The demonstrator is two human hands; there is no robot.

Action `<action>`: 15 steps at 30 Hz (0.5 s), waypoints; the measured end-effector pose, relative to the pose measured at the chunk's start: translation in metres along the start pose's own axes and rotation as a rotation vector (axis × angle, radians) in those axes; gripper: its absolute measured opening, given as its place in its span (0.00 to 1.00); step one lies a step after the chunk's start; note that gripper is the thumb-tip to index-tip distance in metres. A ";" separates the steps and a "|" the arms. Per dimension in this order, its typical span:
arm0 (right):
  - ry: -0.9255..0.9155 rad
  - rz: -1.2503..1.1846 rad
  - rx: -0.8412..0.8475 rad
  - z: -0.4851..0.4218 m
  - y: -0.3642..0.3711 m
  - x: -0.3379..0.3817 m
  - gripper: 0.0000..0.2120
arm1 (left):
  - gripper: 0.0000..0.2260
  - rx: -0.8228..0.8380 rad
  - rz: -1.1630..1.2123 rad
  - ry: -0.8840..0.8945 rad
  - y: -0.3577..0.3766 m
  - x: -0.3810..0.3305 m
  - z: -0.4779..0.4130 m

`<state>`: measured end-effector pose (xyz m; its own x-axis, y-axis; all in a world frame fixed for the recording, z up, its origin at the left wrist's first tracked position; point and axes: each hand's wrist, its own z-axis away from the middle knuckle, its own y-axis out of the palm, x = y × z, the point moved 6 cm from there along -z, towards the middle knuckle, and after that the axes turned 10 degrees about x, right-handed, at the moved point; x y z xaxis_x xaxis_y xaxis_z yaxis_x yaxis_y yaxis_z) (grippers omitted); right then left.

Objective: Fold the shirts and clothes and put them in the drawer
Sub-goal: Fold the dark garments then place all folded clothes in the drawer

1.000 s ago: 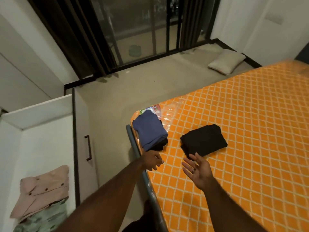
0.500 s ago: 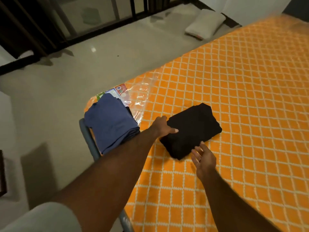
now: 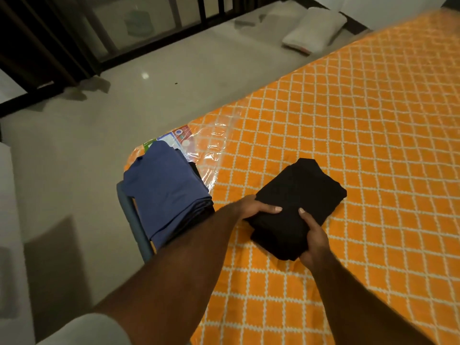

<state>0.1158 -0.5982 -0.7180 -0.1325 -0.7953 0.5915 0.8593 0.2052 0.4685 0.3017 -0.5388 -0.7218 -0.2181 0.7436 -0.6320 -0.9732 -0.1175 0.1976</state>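
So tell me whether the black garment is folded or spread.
Folded: the black garment is a compact layered rectangle on the bed.

This is a bedroom in a home. A wide bed under an orange cover with a white lattice pattern fills the right side, with folded clothes, a blue pile at its near-left corner and a black garment just beside it. Past the bed's left edge lies pale tiled floor, a pillow on it near the far wall, and dark-framed sliding glass doors.
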 end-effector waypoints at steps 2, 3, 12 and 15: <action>0.027 0.018 0.010 0.012 0.002 0.007 0.26 | 0.32 0.014 0.090 0.020 0.008 0.005 0.016; 0.048 0.024 0.017 0.021 0.005 0.009 0.25 | 0.29 0.022 0.134 0.024 0.012 0.008 0.026; 0.284 0.100 0.246 0.147 0.064 0.036 0.25 | 0.34 -0.101 0.356 0.112 0.026 -0.019 0.185; 0.185 0.341 0.320 0.178 0.088 0.058 0.54 | 0.36 -0.044 0.230 0.013 0.029 -0.008 0.243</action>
<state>0.0963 -0.5246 -0.5260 0.2436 -0.7344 0.6335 0.6402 0.6124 0.4637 0.2932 -0.3880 -0.5286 -0.4351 0.6856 -0.5836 -0.9000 -0.3115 0.3050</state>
